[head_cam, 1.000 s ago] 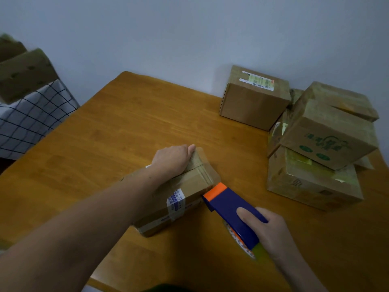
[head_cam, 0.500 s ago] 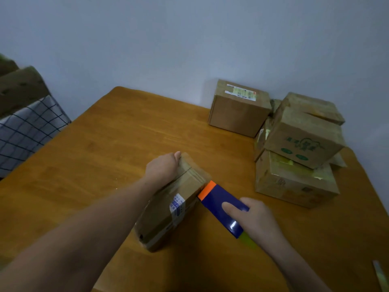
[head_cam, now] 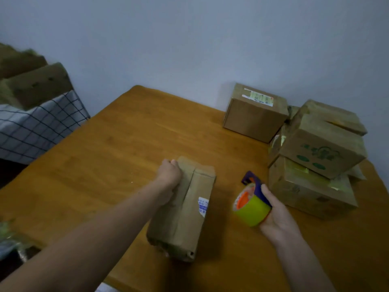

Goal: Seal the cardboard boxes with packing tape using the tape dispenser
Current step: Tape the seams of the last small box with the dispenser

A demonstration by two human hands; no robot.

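**Box braced for taping on a wooden table (head_cam: 126,144) beside stacked boxes (head_cam: 315,148).**
The cardboard box (head_cam: 189,218) lies near the front edge. The left hand (head_cam: 169,175) grips its far corner, likely to steady it. The right hand (head_cam: 275,216) clasps the tape dispenser (head_cam: 252,205) just beside the box, apart from it.

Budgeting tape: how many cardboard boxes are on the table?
5: long box under left hand; labelled box at back; bottom box, green-printed box, top box piled right. A sixth may hide there.
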